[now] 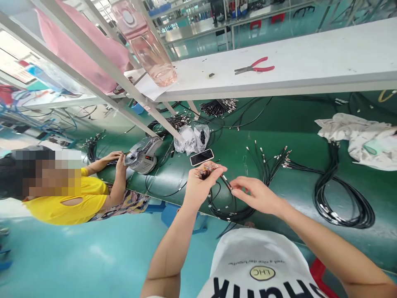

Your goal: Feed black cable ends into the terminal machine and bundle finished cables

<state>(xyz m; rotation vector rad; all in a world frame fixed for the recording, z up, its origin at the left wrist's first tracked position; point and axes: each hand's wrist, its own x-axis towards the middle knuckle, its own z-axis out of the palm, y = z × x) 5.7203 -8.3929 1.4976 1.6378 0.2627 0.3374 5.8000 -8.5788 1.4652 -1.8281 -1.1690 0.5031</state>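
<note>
My left hand [203, 184] is closed around a bunch of small metal-tipped cable ends [205, 169]. One black cable end [226, 182] slants out from its thumb and fingertips toward my right hand [256, 194]. The right thumb and index finger pinch the lower part of that cable end, and the other fingers curl loosely. Beneath both hands a loop of black cables [235, 215] lies at the table's front edge. More black cables with silver connectors [269, 167] spread out just beyond my right hand. A phone [202, 157] lies just beyond my left hand.
To the right are a coiled cable bundle [367, 207] and white cloth [335, 126]. Red-handled pliers [256, 66] and a pink bottle [151, 51] occupy the raised shelf [310, 62]. A co-worker in yellow [71, 207] sits left, hands at a grey machine [144, 159]. A plastic bag [189, 138] lies ahead.
</note>
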